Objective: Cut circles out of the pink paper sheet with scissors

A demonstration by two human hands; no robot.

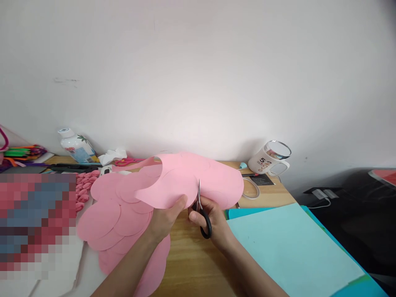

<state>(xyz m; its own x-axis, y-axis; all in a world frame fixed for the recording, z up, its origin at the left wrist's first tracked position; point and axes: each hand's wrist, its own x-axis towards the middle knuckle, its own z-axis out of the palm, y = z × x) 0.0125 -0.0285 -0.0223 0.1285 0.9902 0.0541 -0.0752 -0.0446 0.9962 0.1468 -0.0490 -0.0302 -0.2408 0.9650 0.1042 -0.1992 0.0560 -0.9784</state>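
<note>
A large curled sheet of pink paper [185, 173] is held up over the desk, with a curved cut along its left side. My left hand [168, 216] pinches its lower edge, thumb on top and fingers hidden beneath. My right hand [213, 220] grips black-handled scissors [206, 225], their blades pointing up at the paper and partly spread along a curved line. Under and left of my left hand lies an overlapping pile of pink paper circles [102, 218].
Light blue sheets [287, 247] lie at the right. A white mug [269, 159] and a tape roll [251, 188] stand behind. A white bottle [77, 146], crumpled tissue [113, 156] and pink scissors [130, 161] sit at the back left. The wooden desk [188, 264] meets a white wall.
</note>
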